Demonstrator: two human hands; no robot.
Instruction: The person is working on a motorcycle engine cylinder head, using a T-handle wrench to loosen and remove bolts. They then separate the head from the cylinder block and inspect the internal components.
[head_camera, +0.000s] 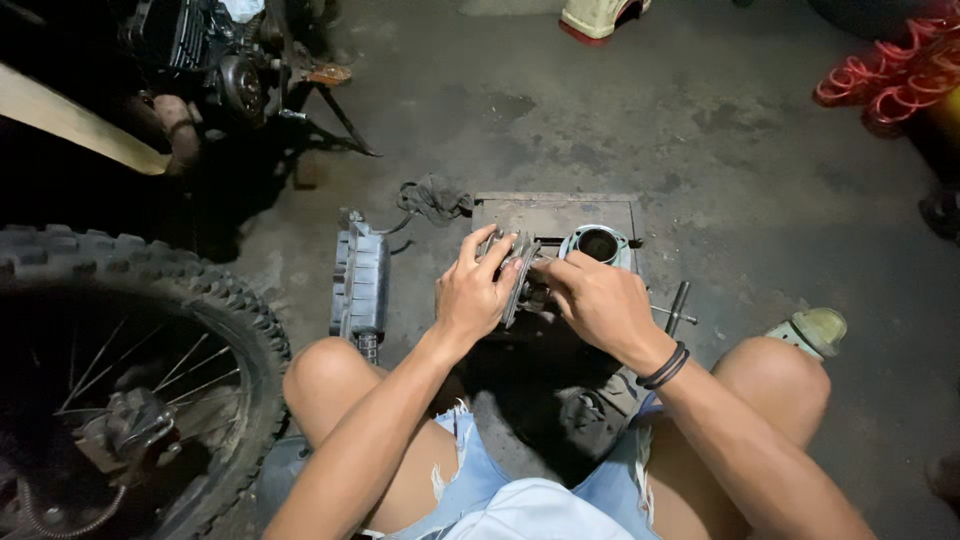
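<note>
Dull grey metal disc stack (519, 272), matt metal cylinder (599, 245), rough concrete floor (720, 150), knobbly rubber tyre (200, 290)

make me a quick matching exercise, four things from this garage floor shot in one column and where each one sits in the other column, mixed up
Things:
1. knobby tyre
2. red coiled hose
3. grey metal cover
4. finned metal part

Places:
A. top right corner
B. between the left hand and right hand
C. lower left
D. on the floor, left of the hands

Pairs: 1-C, 2-A, 3-D, 4-B
</note>
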